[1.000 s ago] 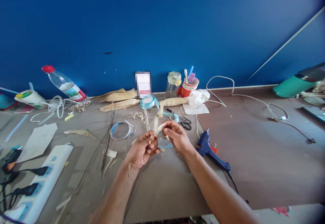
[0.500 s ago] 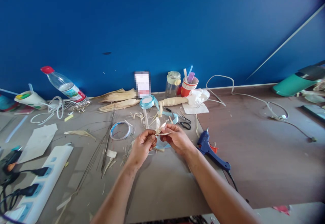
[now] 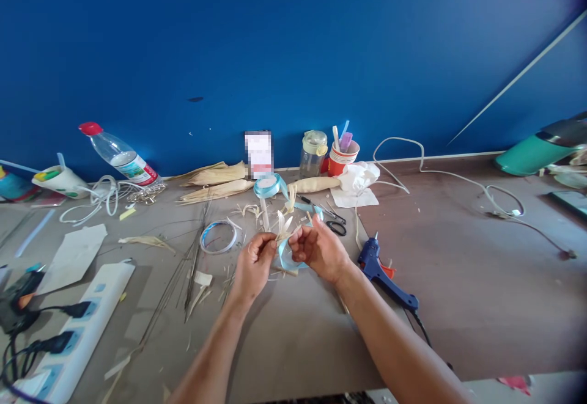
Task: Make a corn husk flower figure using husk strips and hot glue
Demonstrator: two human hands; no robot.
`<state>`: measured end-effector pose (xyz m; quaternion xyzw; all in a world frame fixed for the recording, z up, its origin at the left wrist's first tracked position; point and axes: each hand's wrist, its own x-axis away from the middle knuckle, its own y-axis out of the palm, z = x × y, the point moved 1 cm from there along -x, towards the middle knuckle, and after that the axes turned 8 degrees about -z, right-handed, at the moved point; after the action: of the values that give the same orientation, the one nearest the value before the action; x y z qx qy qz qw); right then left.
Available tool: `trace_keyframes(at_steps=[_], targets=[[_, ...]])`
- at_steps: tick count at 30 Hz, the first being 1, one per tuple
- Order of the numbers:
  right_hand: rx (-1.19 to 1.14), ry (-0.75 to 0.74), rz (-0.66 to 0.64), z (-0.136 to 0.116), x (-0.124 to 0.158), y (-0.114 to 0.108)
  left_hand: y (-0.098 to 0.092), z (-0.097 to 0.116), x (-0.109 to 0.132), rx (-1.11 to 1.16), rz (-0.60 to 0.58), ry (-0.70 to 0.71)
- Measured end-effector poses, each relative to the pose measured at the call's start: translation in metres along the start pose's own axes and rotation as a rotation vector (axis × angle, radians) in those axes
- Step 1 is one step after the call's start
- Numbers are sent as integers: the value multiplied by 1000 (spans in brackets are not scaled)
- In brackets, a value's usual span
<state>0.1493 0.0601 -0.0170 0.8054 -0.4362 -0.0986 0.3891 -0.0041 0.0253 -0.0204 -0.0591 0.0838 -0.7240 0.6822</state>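
My left hand (image 3: 254, 264) is pinched shut on the base of a small bundle of pale corn-husk strips (image 3: 283, 227) that fan upward between my hands. My right hand (image 3: 318, 248) is curled beside it, fingers bent toward the husk bundle, thumb near the strips; whether it grips them I cannot tell. Under both hands lies a loop of light blue ribbon (image 3: 288, 261) that runs back to its spool (image 3: 267, 185). Black-handled scissors (image 3: 334, 223) lie just behind my right hand. A blue glue gun (image 3: 383, 272) rests on the table to the right of my right wrist.
A tape ring (image 3: 218, 236) and thin wires (image 3: 192, 263) lie left of my hands. A white power strip (image 3: 68, 337) sits near left. Dried husks (image 3: 213, 182), a tilted water bottle (image 3: 120, 156), a jar (image 3: 313, 152) and a paper cup (image 3: 343, 154) line the blue wall. A white cable (image 3: 458, 179) crosses right.
Both hands have moved slightly forward and closer together. The husk strips have turned from spread sideways to pointing up, and my right hand has shifted from pinching the strip to curling beside it.
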Motion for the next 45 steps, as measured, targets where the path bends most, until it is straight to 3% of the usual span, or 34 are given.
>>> trace_keyframes(at_steps=[3,6,20,27,36,39,43,45], targets=[[197,-78,130,2,0,3,2,3,0,-150,27,39],[229,-90,202,4,0,6,4,4,2,-228,51,63],[-119,0,58,1,1,-1,0,1,2,56,183,31],[-118,-49,78,-1,-1,-5,-10,7,0,115,392,114],[18,-66,132,-2,-1,-2,-31,12,-10,718,462,112],[331,-65,214,-2,-3,-7,-34,14,-11,797,459,71],[1227,-139,412,-11,2,-15,-29,12,-11,808,397,23],[1546,-71,491,-17,7,-18,-26,8,-11,801,365,5]])
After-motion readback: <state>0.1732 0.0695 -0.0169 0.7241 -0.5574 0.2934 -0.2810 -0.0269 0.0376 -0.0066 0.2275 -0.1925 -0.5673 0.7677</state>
